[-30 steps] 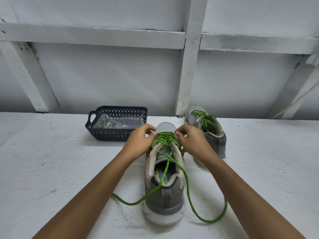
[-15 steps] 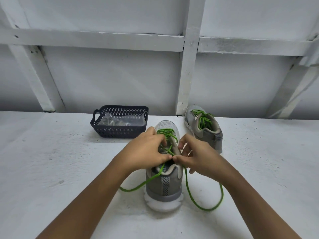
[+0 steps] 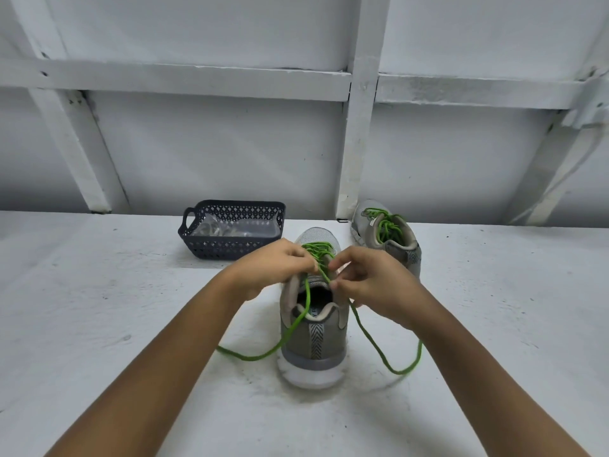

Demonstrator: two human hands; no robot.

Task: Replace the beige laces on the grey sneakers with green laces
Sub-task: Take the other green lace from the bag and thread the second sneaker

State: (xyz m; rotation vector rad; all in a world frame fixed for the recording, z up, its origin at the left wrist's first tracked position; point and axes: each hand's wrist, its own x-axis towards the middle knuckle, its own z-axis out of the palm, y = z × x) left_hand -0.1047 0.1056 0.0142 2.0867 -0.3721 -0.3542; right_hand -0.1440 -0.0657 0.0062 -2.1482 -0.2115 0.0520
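Over the near sneaker (image 3: 313, 344), left hand (image 3: 276, 268) and right hand (image 3: 372, 285) each pinched the green lace (image 3: 250, 357). Lacing looked finished, so tying was in hand. Next probably needed both ends crossed and knotted.

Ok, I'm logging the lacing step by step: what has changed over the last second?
Both hands moved in from the sides of the lacing toward each other; the left hand and right hand now pinch the green lace by the opening of the near sneaker. Unchanged: the loose ends trail on the table; the far sneaker and basket stay put.
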